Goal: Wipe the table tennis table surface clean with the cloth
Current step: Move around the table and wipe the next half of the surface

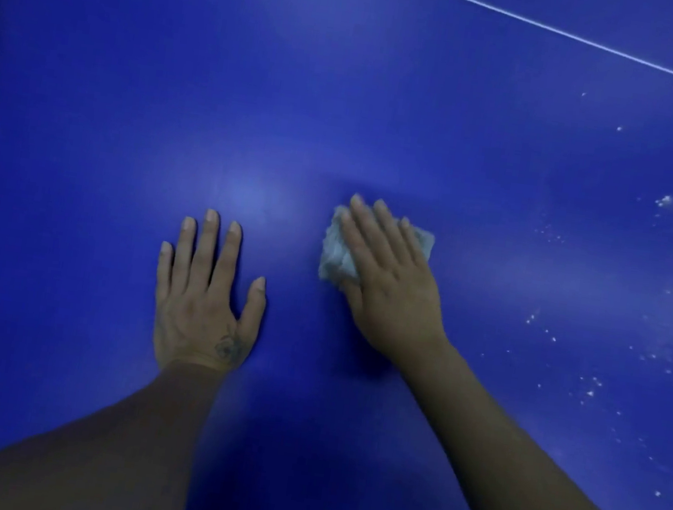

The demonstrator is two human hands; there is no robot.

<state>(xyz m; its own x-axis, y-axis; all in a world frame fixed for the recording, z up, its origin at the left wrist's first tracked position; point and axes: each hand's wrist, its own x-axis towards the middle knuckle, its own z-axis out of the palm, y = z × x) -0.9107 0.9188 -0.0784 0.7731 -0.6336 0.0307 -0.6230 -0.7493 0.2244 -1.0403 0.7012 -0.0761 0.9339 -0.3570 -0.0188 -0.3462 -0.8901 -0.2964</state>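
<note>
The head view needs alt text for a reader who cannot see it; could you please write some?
A person's right hand presses a pale cloth flat on a blue table tennis table, while the left hand rests flat beside it. White specks dot the surface to the right, and a thin white line crosses the top right.
</note>
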